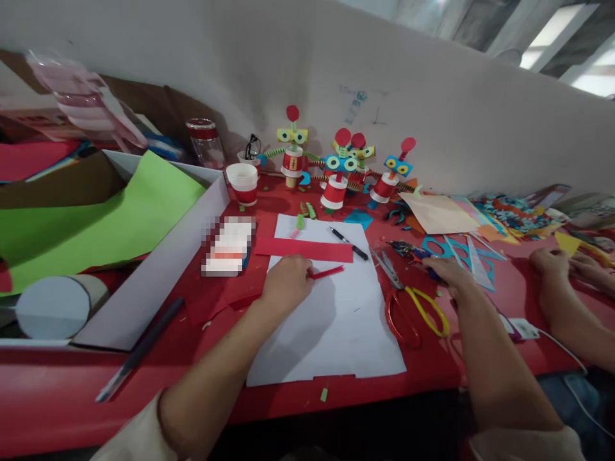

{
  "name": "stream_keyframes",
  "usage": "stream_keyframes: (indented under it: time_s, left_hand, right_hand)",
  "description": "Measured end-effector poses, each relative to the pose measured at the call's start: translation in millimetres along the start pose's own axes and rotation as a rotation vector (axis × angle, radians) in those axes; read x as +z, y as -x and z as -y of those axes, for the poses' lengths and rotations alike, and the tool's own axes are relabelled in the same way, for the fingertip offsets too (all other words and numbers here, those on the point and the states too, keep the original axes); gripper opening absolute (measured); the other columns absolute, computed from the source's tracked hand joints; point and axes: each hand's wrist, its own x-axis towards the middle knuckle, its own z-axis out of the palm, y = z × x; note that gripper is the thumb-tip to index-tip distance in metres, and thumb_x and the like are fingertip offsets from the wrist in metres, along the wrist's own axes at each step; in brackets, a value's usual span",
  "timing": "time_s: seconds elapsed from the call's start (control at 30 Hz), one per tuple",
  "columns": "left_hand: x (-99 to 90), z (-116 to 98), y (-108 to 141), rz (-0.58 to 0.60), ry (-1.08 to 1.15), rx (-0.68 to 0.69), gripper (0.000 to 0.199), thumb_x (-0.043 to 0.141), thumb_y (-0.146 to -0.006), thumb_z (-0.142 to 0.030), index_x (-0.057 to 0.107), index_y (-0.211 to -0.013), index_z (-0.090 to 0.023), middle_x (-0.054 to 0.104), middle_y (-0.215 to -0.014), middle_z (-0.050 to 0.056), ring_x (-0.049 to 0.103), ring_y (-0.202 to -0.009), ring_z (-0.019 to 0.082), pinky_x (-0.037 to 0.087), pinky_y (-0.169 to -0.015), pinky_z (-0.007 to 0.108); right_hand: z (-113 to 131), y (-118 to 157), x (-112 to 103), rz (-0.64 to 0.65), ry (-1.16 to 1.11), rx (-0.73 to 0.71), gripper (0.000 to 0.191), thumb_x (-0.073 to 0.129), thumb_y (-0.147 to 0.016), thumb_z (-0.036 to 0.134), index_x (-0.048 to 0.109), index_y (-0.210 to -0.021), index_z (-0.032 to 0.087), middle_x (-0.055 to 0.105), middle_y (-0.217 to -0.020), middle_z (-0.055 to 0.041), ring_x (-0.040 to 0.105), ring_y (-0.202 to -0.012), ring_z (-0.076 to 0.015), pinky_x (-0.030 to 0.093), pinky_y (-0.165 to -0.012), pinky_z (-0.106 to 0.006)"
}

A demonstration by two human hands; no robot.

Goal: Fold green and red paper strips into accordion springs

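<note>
My left hand (289, 282) pinches a narrow red paper strip (329, 273) above a large white sheet (331, 326). A wider red paper band (307, 250) lies across the sheet just beyond my fingers, with a black pen (350, 243) to its right. To the right of the sheet, my right hand (449, 275) has its fingers closed at a dark blue tool (426, 256); its exact kind is not clear. Between my hands rest large scissors (403, 298), blades parted, with one red and one yellow handle.
Paper-cup robot figures (335, 190) stand along the wall beside stacked paper cups (243, 182). A white box (168, 256) with green paper fills the left. Blue stencil rulers (473, 256) lie at right, near another person's hands (552, 269). A phone-like pixelated object (229, 246) lies left of the sheet.
</note>
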Motion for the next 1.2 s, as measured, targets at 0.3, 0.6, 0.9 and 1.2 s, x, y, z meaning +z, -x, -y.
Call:
stream_keyframes:
  time_s: [0.3,0.6,0.9,1.2]
  left_hand:
    - [4.6,4.7,-4.3,-0.028,0.152,-0.016,0.016,0.063,-0.061,-0.006,0.067,-0.06,-0.022,0.066,-0.068,0.006,0.058,-0.065,0.022,0.035,-0.058,0.03]
    - [2.4,4.2,-5.9,0.051,-0.009,-0.014,0.012,0.063,-0.068,-0.013,0.071,-0.071,-0.021,0.071,-0.08,0.009,0.062,-0.073,0.023,0.038,-0.06,0.029]
    - [-3.2,-0.7,-5.5,0.139,-0.152,-0.044,0.02,0.055,-0.075,-0.017,0.071,-0.086,-0.022,0.072,-0.091,0.007,0.064,-0.084,0.023,0.042,-0.061,0.03]
    - [-1.8,1.2,-5.8,0.136,-0.111,-0.072,0.015,0.06,-0.072,-0.018,0.07,-0.082,-0.023,0.072,-0.087,0.004,0.063,-0.08,0.021,0.041,-0.058,0.028]
  right_hand:
    - [41.4,82.2,8.2,0.304,-0.449,-0.059,0.026,0.071,-0.066,0.034,0.063,-0.084,0.017,0.065,-0.067,-0.0017,0.06,-0.059,-0.0149,0.048,-0.054,-0.025]
    - [52.1,134.9,52.9,0.393,-0.101,-0.363,0.033,0.044,-0.088,0.047,0.059,-0.084,0.018,0.054,-0.057,0.0013,0.052,-0.05,-0.0137,0.041,-0.048,-0.025]
    - [53.4,135.0,66.1,0.415,-0.048,-0.402,0.031,0.039,-0.091,0.048,0.051,-0.085,0.02,0.049,-0.053,0.0037,0.05,-0.048,-0.0143,0.038,-0.049,-0.025]
    - [54.5,126.9,60.6,0.367,-0.033,-0.338,0.029,0.041,-0.089,0.049,0.046,-0.078,0.022,0.048,-0.053,0.0035,0.048,-0.045,-0.0143,0.035,-0.044,-0.026]
